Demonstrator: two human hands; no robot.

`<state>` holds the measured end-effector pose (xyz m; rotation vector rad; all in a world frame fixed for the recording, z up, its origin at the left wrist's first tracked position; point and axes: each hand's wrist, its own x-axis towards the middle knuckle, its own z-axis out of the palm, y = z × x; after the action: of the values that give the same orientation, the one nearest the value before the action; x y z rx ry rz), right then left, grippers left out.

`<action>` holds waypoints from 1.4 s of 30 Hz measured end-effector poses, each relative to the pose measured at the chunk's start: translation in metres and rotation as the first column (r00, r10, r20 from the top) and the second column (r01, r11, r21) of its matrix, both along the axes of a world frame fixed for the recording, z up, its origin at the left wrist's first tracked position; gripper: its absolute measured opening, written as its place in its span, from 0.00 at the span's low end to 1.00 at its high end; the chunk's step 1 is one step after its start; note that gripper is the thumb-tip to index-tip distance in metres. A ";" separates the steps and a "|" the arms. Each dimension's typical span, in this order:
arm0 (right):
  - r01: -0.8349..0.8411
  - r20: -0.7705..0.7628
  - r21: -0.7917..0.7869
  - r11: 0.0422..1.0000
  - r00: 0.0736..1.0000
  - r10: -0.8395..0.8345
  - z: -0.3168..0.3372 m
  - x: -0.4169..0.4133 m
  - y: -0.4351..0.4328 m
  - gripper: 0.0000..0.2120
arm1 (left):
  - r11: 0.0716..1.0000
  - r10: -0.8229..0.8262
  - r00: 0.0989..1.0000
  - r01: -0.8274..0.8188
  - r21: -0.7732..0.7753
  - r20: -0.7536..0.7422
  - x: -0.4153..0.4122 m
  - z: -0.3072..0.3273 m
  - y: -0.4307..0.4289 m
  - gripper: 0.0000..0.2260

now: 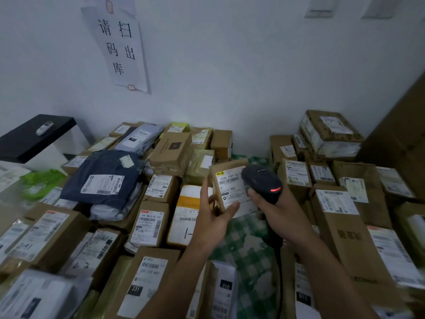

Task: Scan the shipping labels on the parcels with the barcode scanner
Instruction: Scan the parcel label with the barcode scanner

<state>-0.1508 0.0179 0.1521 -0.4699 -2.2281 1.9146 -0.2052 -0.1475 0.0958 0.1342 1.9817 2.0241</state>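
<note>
Nearest, brown parcels (147, 279) with white labels crowd the bottom edge on both sides of the two forearms. Between them shows a strip of green checked cloth (248, 249), which covers the surface under the whole pile.

Just beyond, the left hand (213, 217) holds a small box (226, 165) up off the pile. Its thumb is pressed on the lower front edge and its fingers are behind, so the label (231, 187) faces the camera. The right hand (273, 208) is wrapped round the handle of the scanner (262, 183). The scanner's head sits just beside the label and partly over it, and a red light glows on its back.

So this one parcel is being read. Nothing marks which parcels have already been scanned (no sorted heap stands apart), and dozens appear to be left.

Further out to the left lies a dark blue bag (103, 178) with its own label, with more boxes packed behind it. A taller stack rises at far right beside a big carton (400, 139). At far left a black surface (34, 137) carries a small white remote (44, 127). Behind everything is a pale wall (253, 77) with a taped paper sign (122, 47) in handwritten characters.
</note>
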 end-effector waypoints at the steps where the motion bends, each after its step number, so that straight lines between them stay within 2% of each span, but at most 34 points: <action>1: -0.005 0.008 0.012 1.000 1.000 0.005 0.003 -0.001 0.001 0.28 | 1.000 0.008 1.000 -0.008 -0.019 -0.013 -0.005 0.000 0.001 0.44; 4: -0.011 0.059 0.094 0.996 0.998 0.006 0.013 -0.006 0.005 0.30 | 0.998 0.033 0.999 -0.035 -0.054 -0.034 -0.026 -0.004 0.006 0.48; 9: -0.116 0.087 0.166 0.979 0.991 0.103 0.036 -0.009 0.009 0.19 | 0.983 0.144 0.986 -0.152 -0.102 -0.086 -0.076 -0.039 0.013 0.53; 13: -0.161 0.125 0.184 0.970 0.982 0.139 0.047 -0.012 0.004 0.20 | 0.967 0.143 0.974 -0.175 -0.184 -0.174 -0.085 -0.025 0.018 0.51; 22: -0.201 0.175 0.181 0.963 0.970 0.170 0.054 -0.016 -0.002 0.20 | 0.953 0.089 0.979 -0.138 -0.269 -0.184 -0.080 -0.002 0.022 0.50; 32: -0.215 0.206 0.188 0.958 0.963 0.176 0.054 -0.019 -0.001 0.22 | 0.956 0.095 0.980 -0.139 -0.257 -0.175 -0.087 -0.008 0.024 0.50; 35: -0.210 0.208 0.186 0.960 0.963 0.170 0.053 -0.019 0.004 0.22 | 0.975 0.077 0.988 -0.103 -0.198 -0.133 -0.090 -0.016 0.026 0.51; 38: -0.153 0.192 0.190 0.970 0.975 0.116 0.056 -0.022 0.017 0.19 | 0.989 0.039 0.997 -0.047 -0.137 -0.066 -0.092 -0.015 0.034 0.44; 42: 0.001 0.146 0.120 0.993 0.989 -0.018 0.061 -0.033 0.051 0.10 | 0.998 -0.015 1.000 0.014 -0.059 -0.016 -0.111 -0.013 0.061 0.36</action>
<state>-0.1836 0.0686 0.2132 -0.6197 -2.4098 1.7823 -0.3163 -0.0862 0.0827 0.1529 2.0416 1.9600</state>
